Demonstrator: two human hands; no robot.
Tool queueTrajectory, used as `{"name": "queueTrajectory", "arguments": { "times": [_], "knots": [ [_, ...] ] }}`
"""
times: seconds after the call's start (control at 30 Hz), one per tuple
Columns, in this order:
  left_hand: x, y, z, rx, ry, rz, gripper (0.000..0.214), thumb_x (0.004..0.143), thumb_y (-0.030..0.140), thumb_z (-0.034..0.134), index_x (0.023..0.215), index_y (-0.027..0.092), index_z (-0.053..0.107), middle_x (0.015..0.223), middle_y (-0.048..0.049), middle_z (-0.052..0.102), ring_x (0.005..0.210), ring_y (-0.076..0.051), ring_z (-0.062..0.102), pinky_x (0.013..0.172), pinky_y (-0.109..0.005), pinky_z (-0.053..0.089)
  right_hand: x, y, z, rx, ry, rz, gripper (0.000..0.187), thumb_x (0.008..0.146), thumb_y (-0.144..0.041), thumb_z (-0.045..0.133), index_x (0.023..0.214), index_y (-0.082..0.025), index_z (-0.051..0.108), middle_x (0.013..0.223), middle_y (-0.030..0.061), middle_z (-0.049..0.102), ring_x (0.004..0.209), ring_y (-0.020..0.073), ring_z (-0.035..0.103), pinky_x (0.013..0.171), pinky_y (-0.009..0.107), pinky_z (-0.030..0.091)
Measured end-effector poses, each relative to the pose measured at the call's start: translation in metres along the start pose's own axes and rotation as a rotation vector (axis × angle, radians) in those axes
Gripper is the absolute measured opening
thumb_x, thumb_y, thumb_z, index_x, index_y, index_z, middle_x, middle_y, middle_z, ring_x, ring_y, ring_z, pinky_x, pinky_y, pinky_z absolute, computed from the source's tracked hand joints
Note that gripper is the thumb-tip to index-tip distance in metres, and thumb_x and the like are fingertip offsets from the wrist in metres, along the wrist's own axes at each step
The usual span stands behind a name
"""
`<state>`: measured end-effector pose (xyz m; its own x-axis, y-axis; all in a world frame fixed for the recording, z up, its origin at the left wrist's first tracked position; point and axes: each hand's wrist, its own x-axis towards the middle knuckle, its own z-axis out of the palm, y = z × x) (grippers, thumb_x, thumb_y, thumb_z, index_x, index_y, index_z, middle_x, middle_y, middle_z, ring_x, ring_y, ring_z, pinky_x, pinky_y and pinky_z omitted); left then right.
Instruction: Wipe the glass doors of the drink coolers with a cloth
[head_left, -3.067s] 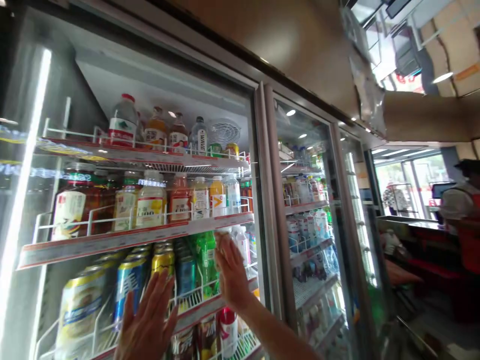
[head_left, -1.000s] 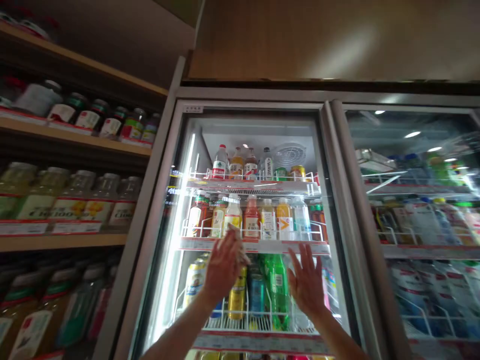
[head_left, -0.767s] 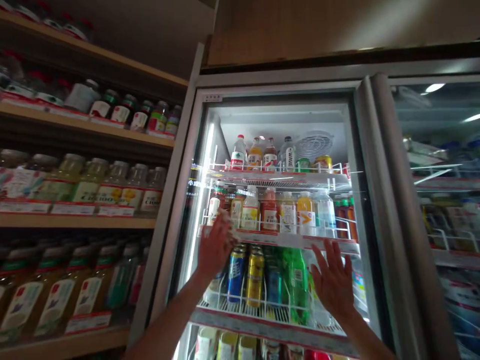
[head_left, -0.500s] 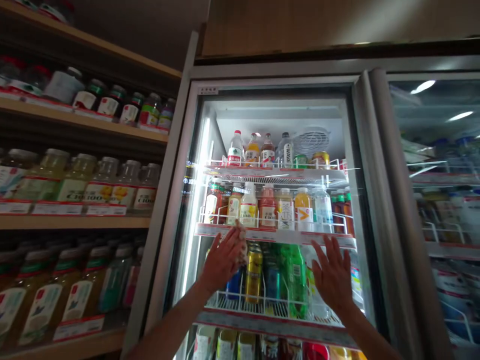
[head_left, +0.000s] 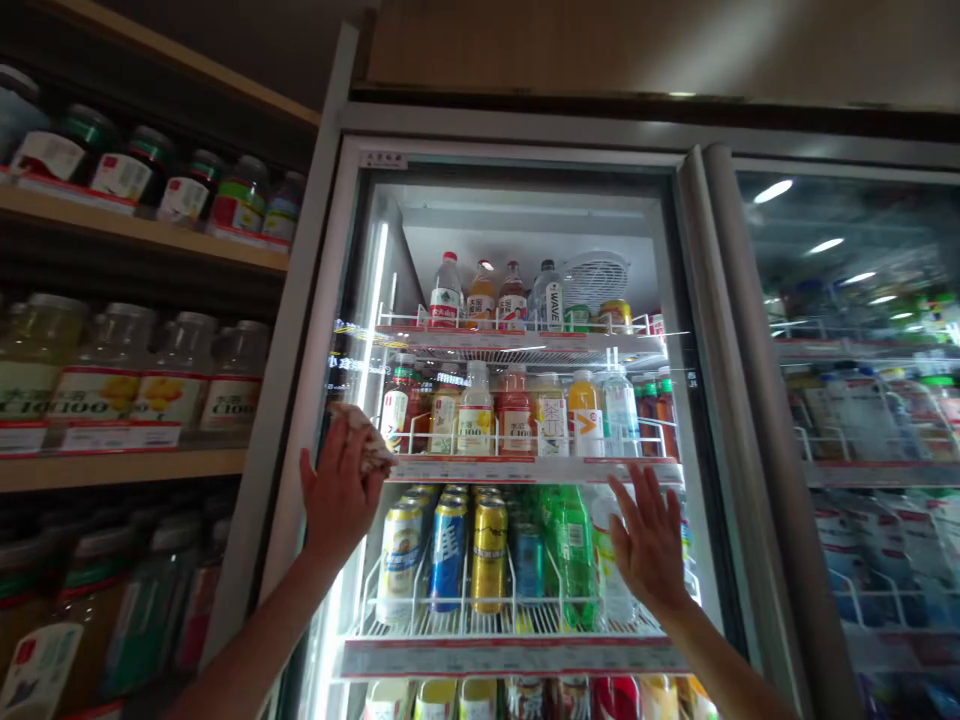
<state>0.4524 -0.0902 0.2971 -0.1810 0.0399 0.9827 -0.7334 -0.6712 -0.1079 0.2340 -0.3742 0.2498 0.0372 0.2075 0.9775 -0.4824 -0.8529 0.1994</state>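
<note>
My left hand (head_left: 341, 490) presses a crumpled, pale patterned cloth (head_left: 367, 440) against the left part of the glass fridge door (head_left: 517, 215), close to its frame. The fingers lie over the cloth and hide part of it. On the right, my right hand (head_left: 649, 540) is raised near the same door with its fingers spread and nothing in it. Whether it touches the glass I cannot tell. Behind the glass are a gold can (head_left: 490, 555), a blue can (head_left: 448, 555) and a green bottle (head_left: 574, 560) on a wire shelf.
Open shelves (head_left: 150, 458) with bottled drinks stand at the left. A long vertical door handle (head_left: 739, 400) runs down beside a second glass door (head_left: 862, 330) at the right. Wooden panelling (head_left: 562, 50) spans the top.
My left hand has moved left across the glass with the cloth, from the middle shelf area toward the door frame. My right hand stays raised with fingers spread; the view has shifted slightly.
</note>
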Motion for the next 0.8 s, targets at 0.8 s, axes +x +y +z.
{"name": "queueTrajectory", "arguments": {
  "times": [0.8],
  "knots": [
    [0.035,0.019,0.009,-0.136,-0.046,0.146,0.038,0.087,0.032,0.044,0.122,0.017,0.045,0.139,-0.0135,0.041,0.132,-0.023,0.033,0.11,-0.045,0.019,-0.004,0.001,0.001,-0.038,0.014,0.004,0.059,0.089,-0.02,0.035,0.144,-0.032,0.015,0.152,0.0016,0.016,0.139,0.0239,0.019,0.11,0.05,0.02]
  ]
}}
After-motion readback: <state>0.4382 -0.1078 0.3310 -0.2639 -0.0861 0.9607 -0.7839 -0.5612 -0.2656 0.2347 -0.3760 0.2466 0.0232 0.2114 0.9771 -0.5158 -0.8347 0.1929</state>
